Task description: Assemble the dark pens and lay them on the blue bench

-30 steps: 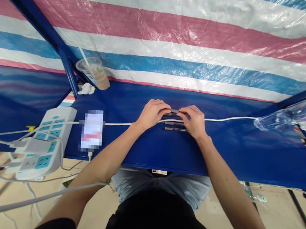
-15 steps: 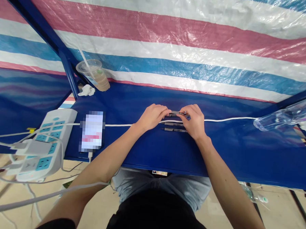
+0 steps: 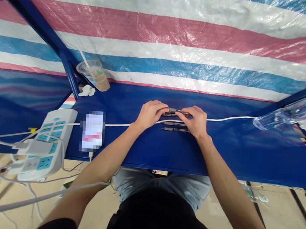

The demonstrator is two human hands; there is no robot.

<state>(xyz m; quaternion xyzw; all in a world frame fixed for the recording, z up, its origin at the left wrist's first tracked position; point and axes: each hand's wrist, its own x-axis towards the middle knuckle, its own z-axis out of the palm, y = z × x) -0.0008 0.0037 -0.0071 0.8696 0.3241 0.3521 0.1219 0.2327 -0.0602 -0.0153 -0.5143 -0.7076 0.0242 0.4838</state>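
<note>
Pen in hand: we see one dark pen (image 3: 172, 111) held lengthwise between both hands, over the rear half of the blue tabletop (image 3: 153, 150).
Left hand: closed — we note thumb and fingertips of the left hand (image 3: 151, 115) pinching the pen's left end.
Right hand: also closed; the right hand (image 3: 196, 122) grips the same pen by its right part, with a length of barrel showing past the thumb.
Pens on tabletop: we count two nearer the person, the middle pen (image 3: 173, 123) and the front pen (image 3: 175, 129), roughly parallel, right ends partly covered by the right hand. A dark shape shows just below the held pen — we cannot tell whether it is another pen.
White cable: we trace the cable (image 3: 227, 118) across the tabletop, passing beneath both hands.
Left side: we record a phone (image 3: 93, 128), its screen blurred, beside a power strip (image 3: 65, 116); behind, a cup (image 3: 100, 78) and crumpled tissue (image 3: 87, 90).
Right side: a clear bottle (image 3: 273, 117).
</note>
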